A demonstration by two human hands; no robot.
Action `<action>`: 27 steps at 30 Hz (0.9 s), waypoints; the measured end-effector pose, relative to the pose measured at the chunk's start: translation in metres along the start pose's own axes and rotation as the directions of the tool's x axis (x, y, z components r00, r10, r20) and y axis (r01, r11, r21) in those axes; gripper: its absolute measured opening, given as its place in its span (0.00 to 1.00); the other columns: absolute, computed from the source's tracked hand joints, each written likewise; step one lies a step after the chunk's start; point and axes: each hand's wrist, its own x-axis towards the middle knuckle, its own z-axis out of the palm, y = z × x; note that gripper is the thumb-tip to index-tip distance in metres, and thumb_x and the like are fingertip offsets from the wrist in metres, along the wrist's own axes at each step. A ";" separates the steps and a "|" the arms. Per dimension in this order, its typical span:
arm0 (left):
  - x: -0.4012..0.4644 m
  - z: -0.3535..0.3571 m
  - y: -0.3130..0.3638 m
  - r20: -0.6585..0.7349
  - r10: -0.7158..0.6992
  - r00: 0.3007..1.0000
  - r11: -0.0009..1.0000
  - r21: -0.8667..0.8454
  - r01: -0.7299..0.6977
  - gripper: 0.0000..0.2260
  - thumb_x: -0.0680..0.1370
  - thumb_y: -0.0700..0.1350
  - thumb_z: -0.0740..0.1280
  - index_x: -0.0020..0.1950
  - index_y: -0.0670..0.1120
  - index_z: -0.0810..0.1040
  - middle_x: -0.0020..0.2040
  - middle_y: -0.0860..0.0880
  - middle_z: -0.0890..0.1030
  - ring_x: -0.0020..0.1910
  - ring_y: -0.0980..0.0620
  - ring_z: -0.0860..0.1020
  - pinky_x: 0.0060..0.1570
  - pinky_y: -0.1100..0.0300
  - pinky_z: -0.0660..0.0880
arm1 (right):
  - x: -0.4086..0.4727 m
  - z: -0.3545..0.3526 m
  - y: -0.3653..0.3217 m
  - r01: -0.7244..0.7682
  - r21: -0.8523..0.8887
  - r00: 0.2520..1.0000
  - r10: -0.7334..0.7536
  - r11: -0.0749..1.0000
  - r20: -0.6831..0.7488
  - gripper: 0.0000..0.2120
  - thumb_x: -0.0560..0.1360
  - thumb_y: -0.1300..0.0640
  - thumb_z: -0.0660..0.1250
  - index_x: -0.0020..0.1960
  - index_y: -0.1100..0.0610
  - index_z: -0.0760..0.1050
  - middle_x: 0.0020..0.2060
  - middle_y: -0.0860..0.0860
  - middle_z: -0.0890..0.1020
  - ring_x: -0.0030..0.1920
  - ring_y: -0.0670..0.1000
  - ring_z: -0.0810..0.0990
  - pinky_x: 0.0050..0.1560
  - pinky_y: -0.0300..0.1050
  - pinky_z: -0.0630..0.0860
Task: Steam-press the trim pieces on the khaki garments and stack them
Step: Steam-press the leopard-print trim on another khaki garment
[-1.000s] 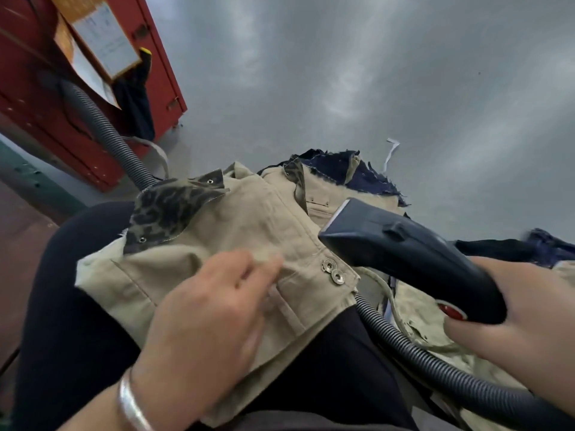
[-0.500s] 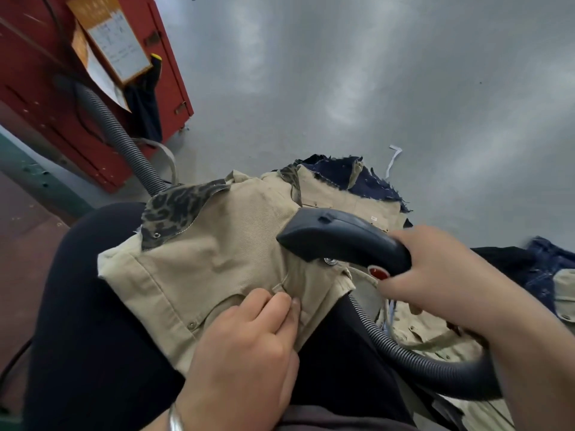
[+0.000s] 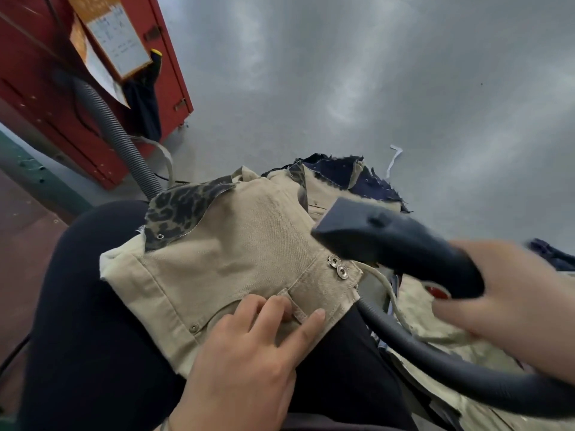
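A smooth grey floor (image 3: 342, 88) fills the background, with a red metal cabinet (image 3: 46, 98) at the far left carrying a clipboard of paper (image 3: 118, 38) and a dark cloth (image 3: 143, 107) hanging beside it. The person sits with a khaki twill garment (image 3: 236, 262) spread over a lap in black trousers (image 3: 81, 306). The left hand (image 3: 249, 359) lies flat on the near edge of the garment, fingers (image 3: 273, 309) straight and slightly spread, pressing down on a narrow khaki belt loop (image 3: 291, 303) that runs between the fingertips. Just beyond those fingertips sit two silver metal snaps (image 3: 338, 266), and further away a leopard-print fabric flap (image 3: 183, 213) folds over the garment's far corner. The right hand (image 3: 504, 303) is curled round the handle of a dark blue steam iron head (image 3: 389, 244), which hovers tilted above the garment, beyond the snaps; its ribbed grey hose (image 3: 435, 359) loops down beside the right wrist. Beyond the iron lies a heap of khaki and navy garments (image 3: 342, 181), and more khaki cloth (image 3: 435, 331) lies under the hose.
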 end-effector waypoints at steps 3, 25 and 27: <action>0.001 0.001 0.001 -0.001 -0.004 1.000 1.000 0.010 0.004 0.21 0.67 0.45 0.60 0.56 0.52 0.83 0.44 0.47 0.81 0.38 0.46 0.78 0.30 0.53 0.77 | -0.006 0.019 -0.006 -0.007 -0.138 0.993 0.023 0.990 0.112 0.11 0.63 0.46 0.67 0.44 0.34 0.72 0.33 0.25 0.75 0.34 0.32 0.76 0.26 0.37 0.67; 0.019 0.013 0.019 -0.138 -0.048 0.989 0.994 0.090 0.061 0.08 0.68 0.38 0.61 0.31 0.49 0.76 0.29 0.50 0.74 0.28 0.50 0.73 0.24 0.61 0.64 | 0.017 0.008 -0.036 0.072 -0.203 0.997 -0.062 0.977 0.055 0.21 0.52 0.39 0.59 0.46 0.31 0.72 0.29 0.35 0.79 0.24 0.46 0.76 0.29 0.53 0.77; 0.022 0.016 0.021 -0.137 -0.044 0.990 0.989 0.137 0.062 0.09 0.68 0.40 0.60 0.31 0.50 0.76 0.28 0.51 0.74 0.27 0.51 0.73 0.24 0.62 0.64 | 0.028 0.016 -0.046 0.075 -0.280 0.996 -0.057 0.957 0.072 0.13 0.56 0.41 0.62 0.40 0.40 0.75 0.26 0.42 0.79 0.25 0.44 0.77 0.29 0.49 0.76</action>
